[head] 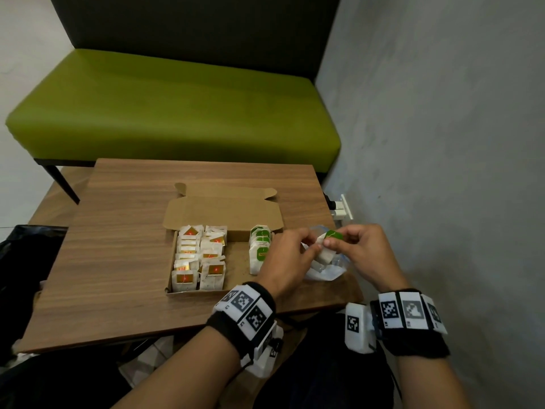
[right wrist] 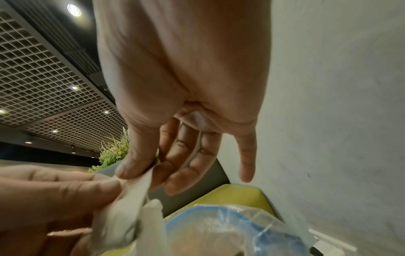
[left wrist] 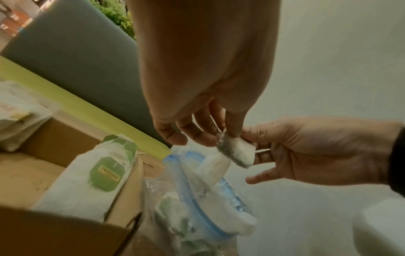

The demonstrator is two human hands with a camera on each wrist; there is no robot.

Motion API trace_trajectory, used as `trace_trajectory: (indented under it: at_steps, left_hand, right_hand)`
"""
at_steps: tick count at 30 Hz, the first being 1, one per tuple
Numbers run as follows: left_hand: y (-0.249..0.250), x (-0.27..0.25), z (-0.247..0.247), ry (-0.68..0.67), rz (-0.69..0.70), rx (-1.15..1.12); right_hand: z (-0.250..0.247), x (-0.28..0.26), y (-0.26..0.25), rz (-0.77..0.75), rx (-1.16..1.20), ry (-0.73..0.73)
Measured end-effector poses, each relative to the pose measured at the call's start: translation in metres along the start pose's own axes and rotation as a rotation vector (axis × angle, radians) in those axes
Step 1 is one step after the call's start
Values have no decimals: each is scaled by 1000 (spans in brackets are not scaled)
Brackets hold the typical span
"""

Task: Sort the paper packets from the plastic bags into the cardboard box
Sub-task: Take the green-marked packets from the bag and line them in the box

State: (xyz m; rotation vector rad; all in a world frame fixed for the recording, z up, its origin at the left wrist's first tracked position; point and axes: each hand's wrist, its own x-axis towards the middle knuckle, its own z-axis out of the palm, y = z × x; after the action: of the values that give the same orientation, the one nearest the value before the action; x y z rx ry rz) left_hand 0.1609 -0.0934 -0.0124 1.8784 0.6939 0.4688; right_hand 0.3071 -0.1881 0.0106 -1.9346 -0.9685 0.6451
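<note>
Above one bag (head: 326, 271), two hands, one packet (head: 328, 246)

right hand (right wrist: 175, 107) pinches packet (right wrist: 133, 195) | left hand (right wrist: 50, 195) grips it | plastic bag (right wrist: 236, 228) below

A café or lounge: green bench (head: 165, 104) at a wooden table (head: 124, 231), grid ceiling (right wrist: 43, 81) with downlights.

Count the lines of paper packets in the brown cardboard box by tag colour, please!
Lines of orange-tagged white paper packets: 2
Lines of green-tagged white paper packets: 1
Total: 3 lines in the brown cardboard box
</note>
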Motion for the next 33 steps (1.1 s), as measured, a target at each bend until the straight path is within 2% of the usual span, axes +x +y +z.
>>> trace_trajectory:
  at_steps: [8, 12, 15, 21, 24, 28, 33]
  left_hand:
    - [-7, 7, 7, 47, -93, -268]
    - [-8, 7, 7, 67, -132, -354]
    - [-12, 6, 7, 82, -141, -384]
    - [-6, 3, 2, 70, -131, -449]
    - [-5, -3, -4, 43, -118, -448]
    - [-6, -9, -16, 46, -63, -326]
    - [-17, -26, -41, 81, -8, -178]
  right_hand:
    - [3, 2, 8, 15, 116, 144]
    - [8, -3, 7, -99, 93, 203]
    - [11, -3, 7, -125, 123, 213]
    - [14, 2, 3, -56, 87, 158]
    - [13, 0, -4, -14, 158, 114]
    - [19, -4, -17, -15, 253, 5]
    - [38, -1, -31, -55, 138, -118]
